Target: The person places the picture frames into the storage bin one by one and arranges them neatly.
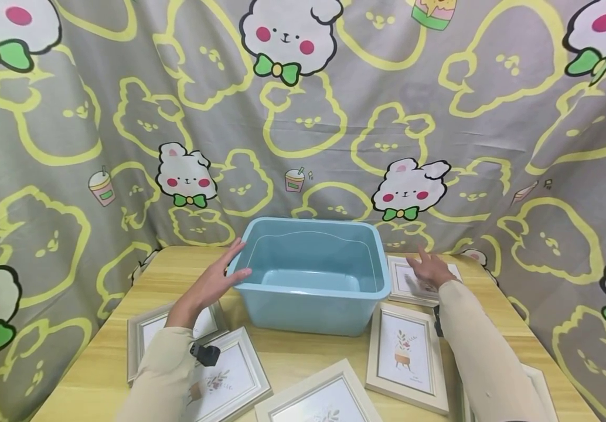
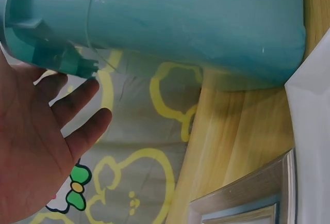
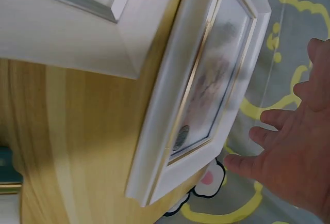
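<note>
Head cam: left hand (image 1: pixel 210 286) kinda splayed at nine o'clock on the blue tub (image 1: pixel 308 310); right hand (image 1: pixel 432 271), fingers spread, hovers over the three o'clock picture frame (image 1: pixel 404 286).

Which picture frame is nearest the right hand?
The frame right of the blue tub, farthest back on the table; the others lie nearer the front.

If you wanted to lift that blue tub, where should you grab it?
Probably by the rim of the blue tub, at both short ends, one hand from each side. The tub stands upright and its rim juts outward, which should give fingers a lip to hook under. The left hand is at the left end.
</note>
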A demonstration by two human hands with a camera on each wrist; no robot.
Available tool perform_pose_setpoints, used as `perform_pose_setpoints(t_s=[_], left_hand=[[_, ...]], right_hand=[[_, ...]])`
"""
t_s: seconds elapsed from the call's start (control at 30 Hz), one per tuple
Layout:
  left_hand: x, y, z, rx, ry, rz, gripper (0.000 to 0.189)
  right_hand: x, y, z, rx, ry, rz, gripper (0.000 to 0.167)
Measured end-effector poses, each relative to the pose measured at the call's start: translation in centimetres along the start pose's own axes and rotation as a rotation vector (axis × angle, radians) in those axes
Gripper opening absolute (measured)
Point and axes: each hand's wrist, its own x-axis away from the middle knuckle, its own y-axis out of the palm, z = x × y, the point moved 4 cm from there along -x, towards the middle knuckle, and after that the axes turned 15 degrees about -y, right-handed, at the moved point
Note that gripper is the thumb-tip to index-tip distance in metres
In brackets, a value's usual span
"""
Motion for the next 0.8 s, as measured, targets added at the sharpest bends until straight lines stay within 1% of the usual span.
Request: perform_pose_setpoints(t_s=[0.13, 0.3, 0.43, 0.53, 0.63, 0.8], left_hand=[[0.1, 0.3, -0.2, 0.049, -0.004, -0.004, 0.081], [0.3, 0.7, -0.2, 0.102, 0.006, -0.013, 0.092], [0.5, 0.9, -0.1, 0.102, -0.004, -0.004, 0.102], [0.8, 1.0, 0.0, 0.095, -0.004, 0.004, 0.109], [1.0, 1.2, 0.0, 0.094, -0.010, 0.012, 0.112], [1.1, 1.6, -0.2, 0.128, -0.022, 0.019, 0.114]], right_hand=[[0.2, 0.4, 0.7, -0.024, 0.018, -0.020, 0.073], [0.3, 0.7, 1.6, -0.019, 0.037, -0.035, 0.075], [0.4, 0.8, 2.2, -0.012, 0.047, -0.030, 0.076], [0.6, 0.7, 2.7, 0.018, 0.039, -0.023, 0.075], [0.9, 0.6, 3.3, 0.031, 0.047, -0.017, 0.075], [1.5, 0.7, 4.4, 0.041, 0.061, -0.011, 0.075]])
